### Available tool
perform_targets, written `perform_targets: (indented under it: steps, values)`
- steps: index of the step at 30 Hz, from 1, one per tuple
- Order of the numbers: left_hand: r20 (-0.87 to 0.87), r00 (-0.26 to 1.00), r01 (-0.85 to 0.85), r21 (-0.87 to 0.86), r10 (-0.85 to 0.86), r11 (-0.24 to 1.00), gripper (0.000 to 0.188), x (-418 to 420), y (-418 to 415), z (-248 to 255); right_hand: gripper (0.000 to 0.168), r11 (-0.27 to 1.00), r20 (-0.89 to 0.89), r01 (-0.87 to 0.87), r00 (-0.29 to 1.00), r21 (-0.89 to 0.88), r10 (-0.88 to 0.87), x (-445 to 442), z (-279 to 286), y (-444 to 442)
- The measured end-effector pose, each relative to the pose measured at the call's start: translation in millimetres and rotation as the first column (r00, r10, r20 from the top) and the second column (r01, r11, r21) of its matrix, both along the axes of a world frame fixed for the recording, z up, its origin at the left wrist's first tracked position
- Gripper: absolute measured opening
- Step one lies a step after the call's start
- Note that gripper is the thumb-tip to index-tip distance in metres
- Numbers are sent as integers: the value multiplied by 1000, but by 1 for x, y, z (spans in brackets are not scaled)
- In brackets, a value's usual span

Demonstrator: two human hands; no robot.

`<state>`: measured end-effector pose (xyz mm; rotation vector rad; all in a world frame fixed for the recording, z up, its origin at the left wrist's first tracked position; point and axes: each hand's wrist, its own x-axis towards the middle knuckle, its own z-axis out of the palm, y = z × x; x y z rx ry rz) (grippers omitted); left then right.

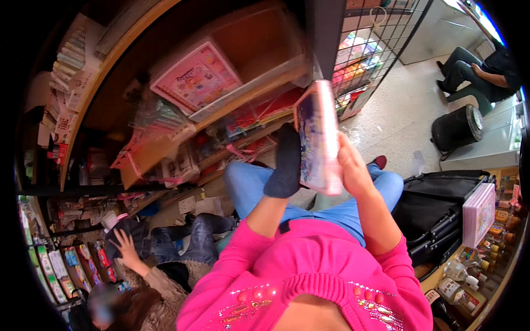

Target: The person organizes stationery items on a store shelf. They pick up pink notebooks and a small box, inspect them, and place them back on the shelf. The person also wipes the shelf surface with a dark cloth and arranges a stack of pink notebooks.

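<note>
Before my lap a pink box (322, 136) with a printed cover stands on edge, slightly blurred. My right hand (352, 163) grips its right side near the lower end. A dark sock-like cloth (286, 165) covers my left hand (283, 182) down to the wrist. That covered hand is against or close beside the box's printed face, and its fingers are hidden. On the shelf ahead, a similar pink boxed set (196, 76) leans inside a clear plastic bin (256, 97).
Wooden shelves (163, 163) with packaged goods rise ahead and left. A black wire grid (372, 45) stands ahead right. To my left a person (165, 285) reaches toward a dark bag. On my right are a folded black chair (434, 207), a pink box stack (478, 215) and several bottles (463, 289).
</note>
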<state>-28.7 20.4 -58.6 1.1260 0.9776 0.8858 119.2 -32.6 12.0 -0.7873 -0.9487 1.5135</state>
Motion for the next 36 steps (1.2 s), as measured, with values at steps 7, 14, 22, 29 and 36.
perform_targets:
  steps: [7, 14, 22, 29, 36]
  values:
    - [-761, 269, 253, 647, 590, 719, 5, -1, 14, -5, 51, 950, -33, 70, 996, -303, -84, 61, -6, -8]
    - [-396, 831, -156, 506, 389, 848, 10, 4, 13, 3, 54, 958, -190, 95, 970, -270, -150, 79, -21, -22]
    - [255, 964, -57, -59, 70, 997, 36, -2, -1, 8, 58, 973, -237, 54, 965, -226, -109, 80, -17, -26]
    - [409, 908, -43, -113, 86, 993, 34, -5, -17, 31, 62, 973, -259, 55, 959, -225, -115, 78, -16, -28]
    - [238, 968, -64, -59, 77, 996, 36, -7, -6, 18, 63, 971, -302, 74, 943, -227, -142, 79, -21, -29]
